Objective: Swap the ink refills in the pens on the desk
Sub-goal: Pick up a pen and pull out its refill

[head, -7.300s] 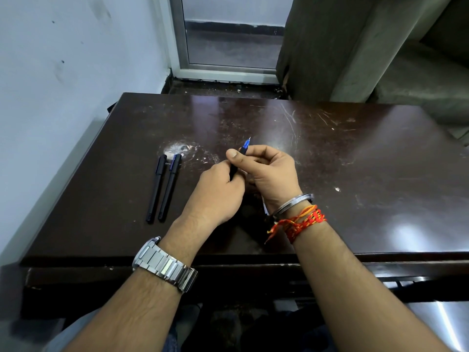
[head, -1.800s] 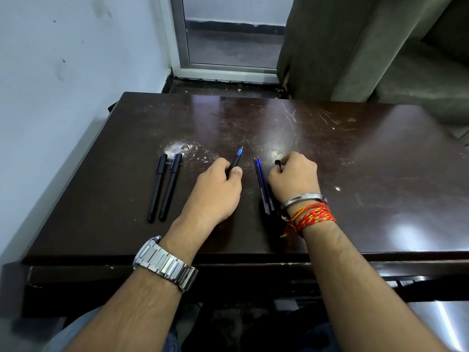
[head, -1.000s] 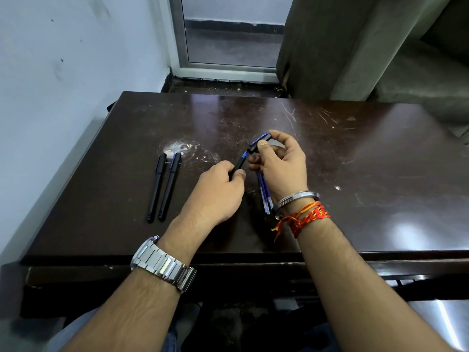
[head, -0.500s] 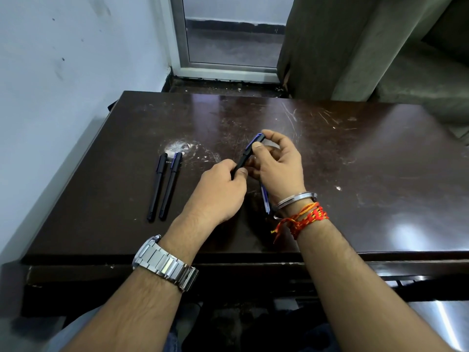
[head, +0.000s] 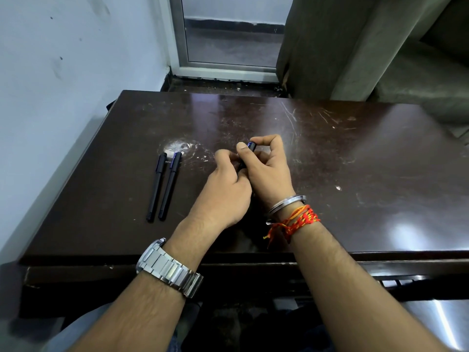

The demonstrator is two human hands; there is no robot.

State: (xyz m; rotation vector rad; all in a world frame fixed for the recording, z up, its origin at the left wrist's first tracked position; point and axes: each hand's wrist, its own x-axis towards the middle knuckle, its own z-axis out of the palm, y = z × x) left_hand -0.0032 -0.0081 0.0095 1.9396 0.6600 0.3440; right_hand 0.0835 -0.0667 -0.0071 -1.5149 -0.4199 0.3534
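Both hands meet over the middle of the dark, scratched tabletop [head: 355,161] and share one pen [head: 250,146]. The right hand [head: 270,175] pinches the pen's upper end between thumb and bent forefinger, where a glint of blue shows, while its other fingers fold loosely below. The left hand [head: 223,191] comes in from seven o'clock with its fingers curled onto the lower part of the barrel; most of that grip is hidden behind the knuckles, and only a short dark stretch of barrel shows between the two hands. The pen is held off the surface, tilted toward one o'clock. Well apart, at nine o'clock from the hands, a black pen [head: 155,191] and a blue-tinted pen [head: 169,189] lie side by side, nearly parallel, caps toward twelve o'clock, just below a whitish scuff [head: 175,147]. A steel watch [head: 170,268] sits on the left wrist; a metal bangle [head: 286,202] and red-orange threads [head: 295,222] circle the right. A pale wall [head: 63,85] runs along nine o'clock, a window frame [head: 177,47] stands at twelve, and a grey-green curtain [head: 342,47] hangs at one o'clock.
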